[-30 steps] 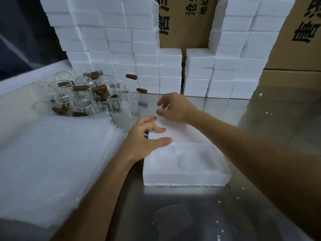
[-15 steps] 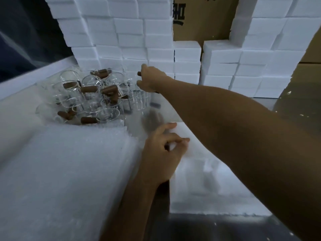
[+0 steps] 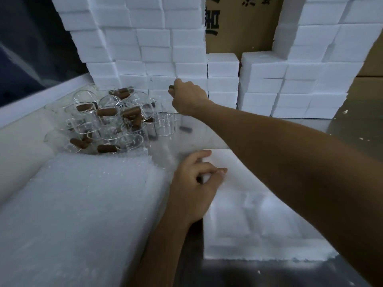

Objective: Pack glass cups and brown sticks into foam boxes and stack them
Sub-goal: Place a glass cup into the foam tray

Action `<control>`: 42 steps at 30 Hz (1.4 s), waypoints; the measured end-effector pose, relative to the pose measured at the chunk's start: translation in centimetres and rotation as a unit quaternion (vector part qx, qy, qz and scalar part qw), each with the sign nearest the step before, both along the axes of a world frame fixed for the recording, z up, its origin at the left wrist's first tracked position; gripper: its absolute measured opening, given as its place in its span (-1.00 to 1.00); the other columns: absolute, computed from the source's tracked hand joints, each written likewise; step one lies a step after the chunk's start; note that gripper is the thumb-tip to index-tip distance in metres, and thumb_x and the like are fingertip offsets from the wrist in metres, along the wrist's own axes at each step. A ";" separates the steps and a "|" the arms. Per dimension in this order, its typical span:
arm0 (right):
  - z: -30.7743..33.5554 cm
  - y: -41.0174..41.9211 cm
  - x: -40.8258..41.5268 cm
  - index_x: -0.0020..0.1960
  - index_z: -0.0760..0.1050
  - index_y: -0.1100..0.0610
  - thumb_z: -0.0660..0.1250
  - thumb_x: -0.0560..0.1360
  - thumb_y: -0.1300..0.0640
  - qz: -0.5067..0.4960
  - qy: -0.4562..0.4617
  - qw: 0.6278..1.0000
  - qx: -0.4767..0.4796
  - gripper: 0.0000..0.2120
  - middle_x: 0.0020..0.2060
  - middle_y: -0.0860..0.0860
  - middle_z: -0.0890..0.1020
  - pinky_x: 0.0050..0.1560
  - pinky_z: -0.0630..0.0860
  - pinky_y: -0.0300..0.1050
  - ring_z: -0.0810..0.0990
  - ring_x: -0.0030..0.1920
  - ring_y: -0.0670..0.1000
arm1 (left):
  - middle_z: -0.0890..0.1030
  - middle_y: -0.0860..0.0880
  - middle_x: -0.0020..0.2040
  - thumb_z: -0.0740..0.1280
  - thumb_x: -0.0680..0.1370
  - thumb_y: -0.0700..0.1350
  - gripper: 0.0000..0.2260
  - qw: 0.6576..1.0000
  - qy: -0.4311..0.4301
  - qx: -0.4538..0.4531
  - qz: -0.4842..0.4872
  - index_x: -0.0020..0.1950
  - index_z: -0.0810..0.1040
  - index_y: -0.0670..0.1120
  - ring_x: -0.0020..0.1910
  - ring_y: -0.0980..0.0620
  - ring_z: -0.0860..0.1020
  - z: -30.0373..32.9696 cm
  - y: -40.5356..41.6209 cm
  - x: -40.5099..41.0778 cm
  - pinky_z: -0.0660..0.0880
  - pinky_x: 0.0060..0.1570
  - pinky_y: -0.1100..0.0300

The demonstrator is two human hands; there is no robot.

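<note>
An open white foam box [image 3: 255, 220] lies on the steel table in front of me. My left hand [image 3: 194, 187] rests on its far left corner with the fingers curled over the edge. A cluster of clear glass cups [image 3: 116, 125] with brown stick handles [image 3: 106, 111] stands at the left rear. My right hand [image 3: 188, 96] reaches over the cups' right side and grips a brown stick [image 3: 171, 87], whose end shows by the fingers. A glass cup [image 3: 165, 125] hangs below that hand, blurred.
Walls of stacked white foam boxes [image 3: 149, 46] rise at the back, with more foam boxes [image 3: 290, 83] at the right. Cardboard cartons [image 3: 240, 25] stand behind them. A pile of bubble-wrap sheets [image 3: 78, 214] covers the table's left front.
My right hand left the foam box, reached back to the cups and closed on a brown stick. My left hand stayed on the box corner. The view moved closer.
</note>
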State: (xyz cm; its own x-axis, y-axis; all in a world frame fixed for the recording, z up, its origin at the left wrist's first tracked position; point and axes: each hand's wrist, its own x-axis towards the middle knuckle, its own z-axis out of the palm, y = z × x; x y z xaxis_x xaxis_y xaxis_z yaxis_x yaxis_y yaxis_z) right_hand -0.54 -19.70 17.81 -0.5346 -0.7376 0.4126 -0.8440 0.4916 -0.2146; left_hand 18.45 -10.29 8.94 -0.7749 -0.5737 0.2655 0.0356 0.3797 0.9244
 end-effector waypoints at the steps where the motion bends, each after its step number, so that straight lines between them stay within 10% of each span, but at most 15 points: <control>1: 0.2 1.4 0.1 0.24 0.39 0.19 0.11 0.67 0.02 0.001 -0.007 1.000 0.001 -0.72 -0.06 0.08 0.47 -0.15 0.32 -0.02 0.47 -0.09 0.13 | 0.54 0.19 0.25 0.47 0.49 -0.14 -0.88 1.000 0.006 0.005 -0.005 -0.25 0.70 -0.07 0.23 0.17 0.50 0.1 0.1 0.0 0.49 0.21 0.04; 9: 1.4 14.1 3.5 -0.38 0.30 0.18 0.12 0.67 -0.12 0.044 -0.120 0.989 -0.071 -0.46 -0.45 0.06 0.43 -0.37 0.26 -0.07 0.42 -0.40 0.03 | 0.54 0.22 0.20 0.46 0.49 -0.18 -0.90 1.000 0.008 0.002 -0.005 -0.22 0.74 -0.08 0.06 0.43 0.50 0.4 -0.1 -0.1 0.39 -0.03 0.48; 14: 1.6 21.7 6.5 -0.06 0.58 0.28 0.17 0.66 -0.07 0.068 -0.201 0.971 -0.112 -0.56 -0.43 -0.24 0.57 -0.31 0.39 -0.30 0.55 -0.31 -0.23 | 0.55 0.16 0.23 0.48 0.48 -0.14 -0.93 1.000 0.013 0.018 0.002 -0.17 0.75 -0.11 0.10 0.27 0.55 0.6 0.3 0.0 0.48 0.07 0.17; 21: 3.2 26.7 8.2 -0.01 0.57 0.29 0.24 0.63 -0.05 0.072 -0.205 0.965 -0.147 -0.61 -0.39 -0.02 0.40 -0.25 0.46 -0.07 0.40 -0.36 -0.05 | 0.59 0.09 0.12 0.45 0.50 -0.11 -0.91 0.997 0.042 0.021 0.057 -0.03 0.70 0.06 0.12 0.10 0.56 1.3 0.7 0.4 0.53 0.11 0.04; 25: 4.6 28.0 8.3 -0.04 0.60 0.21 0.26 0.63 -0.04 0.072 -0.165 0.973 -0.145 -0.67 -0.38 0.00 0.46 -0.37 0.32 -0.31 0.36 -0.41 -0.14 | 0.63 0.04 0.06 0.33 0.42 0.02 -0.70 0.990 0.113 0.024 0.085 0.14 0.60 0.06 0.00 0.11 0.56 3.6 2.4 0.3 0.50 -0.08 0.21; 34: 6.1 29.5 9.1 -0.09 0.59 0.14 0.25 0.63 -0.01 0.113 -0.157 0.968 -0.161 -0.72 -0.41 0.03 0.52 -0.35 0.39 -0.26 0.44 -0.41 -0.12 | 0.60 -0.24 0.05 0.23 0.42 0.01 -0.46 0.897 0.219 0.332 -0.192 0.39 0.48 -0.08 -0.14 -0.20 0.60 9.7 5.4 1.3 0.42 -0.21 0.03; 42: 4.5 28.4 9.7 0.30 0.55 0.02 0.33 0.60 0.08 0.106 -0.172 0.974 -0.102 -0.72 -0.13 -0.23 0.62 -0.14 0.46 -0.36 0.59 -0.14 -0.26 | 0.63 -0.11 -0.19 0.36 0.32 0.30 -0.45 0.911 0.153 0.380 -0.049 0.09 0.58 -0.09 -0.43 -0.03 0.52 9.8 7.3 0.3 0.37 -0.36 0.12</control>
State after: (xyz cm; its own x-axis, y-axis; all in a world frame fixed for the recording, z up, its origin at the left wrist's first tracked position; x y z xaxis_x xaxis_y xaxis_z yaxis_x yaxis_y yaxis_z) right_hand 9.20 8.67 22.32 -0.5119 -0.7681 0.3848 -0.7827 0.2324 -0.5774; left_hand 18.80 -2.98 18.71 -0.7892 -0.6133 0.0326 0.3349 -0.3853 0.8599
